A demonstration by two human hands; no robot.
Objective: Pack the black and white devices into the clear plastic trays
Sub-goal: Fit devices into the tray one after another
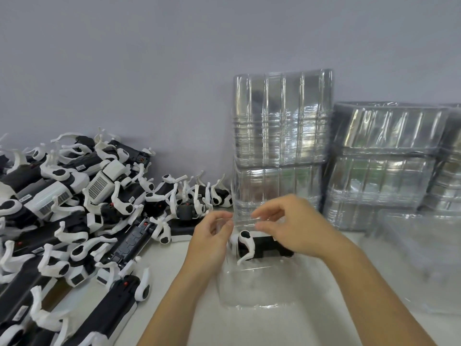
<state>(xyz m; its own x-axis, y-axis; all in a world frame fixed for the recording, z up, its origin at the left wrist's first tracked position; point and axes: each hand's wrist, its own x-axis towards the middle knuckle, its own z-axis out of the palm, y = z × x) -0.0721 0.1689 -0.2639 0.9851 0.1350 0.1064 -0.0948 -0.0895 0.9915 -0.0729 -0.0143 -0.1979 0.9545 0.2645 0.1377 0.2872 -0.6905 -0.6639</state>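
Note:
A clear plastic tray (252,288) lies on the white table in front of me, its lid part raised. One black and white device (259,247) sits in its far end. My left hand (212,242) pinches the clear lid's edge at the left. My right hand (294,226) pinches the same clear edge from the right, above the device. A large heap of black and white devices (74,216) covers the table's left side.
Stacks of clear trays (282,121) stand against the grey wall behind my hands, with more stacks (389,166) to the right. Another clear tray (421,258) lies flat at the right edge. The white table (174,258) shows between heap and tray.

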